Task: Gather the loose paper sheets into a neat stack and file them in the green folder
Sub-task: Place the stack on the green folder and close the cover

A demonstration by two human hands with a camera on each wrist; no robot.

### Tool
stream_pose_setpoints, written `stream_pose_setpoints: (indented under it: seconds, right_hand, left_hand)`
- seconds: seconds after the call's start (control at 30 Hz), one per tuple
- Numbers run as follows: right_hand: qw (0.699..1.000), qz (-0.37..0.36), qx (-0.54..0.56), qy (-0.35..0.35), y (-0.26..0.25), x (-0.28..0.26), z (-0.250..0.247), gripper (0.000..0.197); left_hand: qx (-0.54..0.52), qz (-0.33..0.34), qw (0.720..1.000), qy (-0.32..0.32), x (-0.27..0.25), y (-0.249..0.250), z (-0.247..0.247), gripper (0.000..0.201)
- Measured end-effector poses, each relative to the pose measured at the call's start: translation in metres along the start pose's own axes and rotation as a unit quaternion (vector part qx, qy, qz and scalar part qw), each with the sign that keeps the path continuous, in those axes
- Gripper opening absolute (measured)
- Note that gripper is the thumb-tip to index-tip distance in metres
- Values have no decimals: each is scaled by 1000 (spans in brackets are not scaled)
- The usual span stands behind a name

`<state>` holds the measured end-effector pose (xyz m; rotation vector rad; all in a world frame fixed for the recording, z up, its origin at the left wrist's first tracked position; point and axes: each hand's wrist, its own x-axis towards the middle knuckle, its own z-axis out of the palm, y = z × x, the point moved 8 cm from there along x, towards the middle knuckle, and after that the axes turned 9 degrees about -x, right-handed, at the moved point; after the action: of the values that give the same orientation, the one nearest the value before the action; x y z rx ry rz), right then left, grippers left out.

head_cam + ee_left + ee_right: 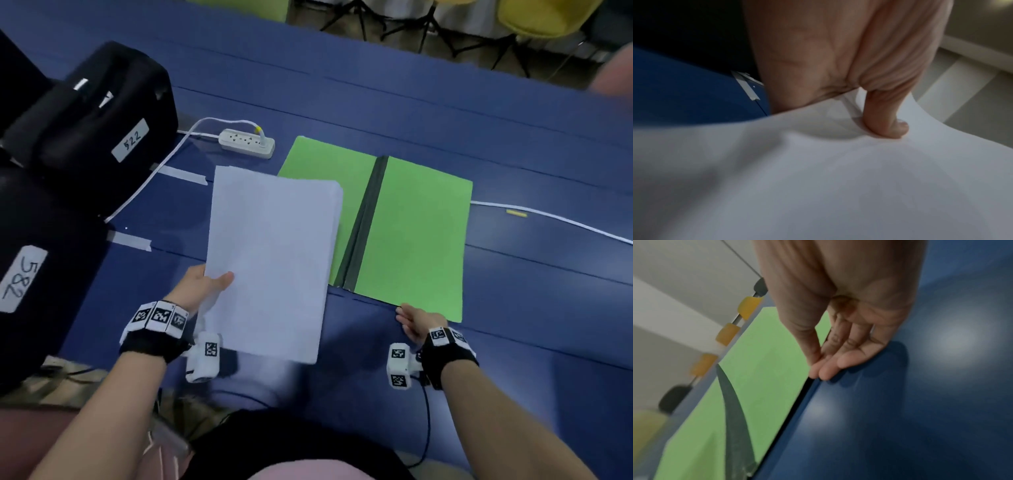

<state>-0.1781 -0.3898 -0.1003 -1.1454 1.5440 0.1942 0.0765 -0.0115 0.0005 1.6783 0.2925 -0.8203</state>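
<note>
One paper stack (270, 260), one open green folder (411, 236) flat on blue counter (513, 308). Left hand (202, 287) grip pinches stack's near-left edge, stack overlapping folder's left leaf. Right hand (416, 322) fingers straight, released, touching folder's near edge

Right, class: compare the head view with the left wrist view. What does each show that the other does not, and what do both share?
Only the head view shows the open green folder lying flat, the right hand at its near edge, the white power strip and the black cases.

Only the left wrist view shows the thumb pressing a dent into the top sheet, and the paper's edge curling.

Both show the left hand holding the paper stack over the blue table.
</note>
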Motion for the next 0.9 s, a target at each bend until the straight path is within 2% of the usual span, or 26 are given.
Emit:
stream_pose_setpoints:
  seconds: [0.07,0.17,0.23,0.3,0.33,0.4,0.43,0.47,0.53,0.57,0.63,0.73,0.8,0.83,0.9]
  right_hand:
    - [993,-1,-114,-6,15,-17,-4,25]
    - [942,-17,-334,-39,15,-40,-3,37]
    - [894,-116,-432,34,-14,-46,-4,33]
    - [870,-237,-411,132,-46,-55,0,16]
    - [866,-284,-384,149,-55,-60,7,9]
    - [850,-340,-384,123,-64,-60,33,32]
    - [839,-347,-410,92,-63,-57,47,43]
    - [813,-348,-463,67,-59,-53,60,54]
    - [738,-330,-587,41,-45,-46,77,73]
    - [715,-326,-618,34,-40,-46,81,78]
    - [683,-340,-645,42,-35,-54,83,76]
    - [609,-388,-686,90,-31,-79,83,63]
    - [568,-405,-709,105,-25,-94,85,62]
    - [557,-409,-716,97,-19,-99,86,65]
    - [570,-413,-708,64,-7,-107,87,61]
  left_hand:
    - [-27,6,1000,11,-2,-3,4,25]
    - [-38,20,999,26,-5,-4,14,30]
    - [-36,26,998,38,-7,-5,19,30]
    - [-36,26,998,44,-8,-6,21,28]
    - [-37,26,998,46,-10,-7,21,27]
    - [-40,26,998,43,-12,-5,22,27]
    - [-39,29,998,43,-13,-4,23,27]
    - [-39,30,998,41,-14,-3,23,27]
    - [-43,37,998,36,-16,-2,23,28]
    - [-44,39,998,35,-16,-1,23,29]
    - [-44,45,997,33,-17,1,21,30]
    - [-39,54,997,26,-12,0,21,33]
    - [-39,57,997,20,-9,0,22,35]
    - [-41,58,997,17,-9,0,23,34]
    - [-43,57,997,7,-8,0,28,30]
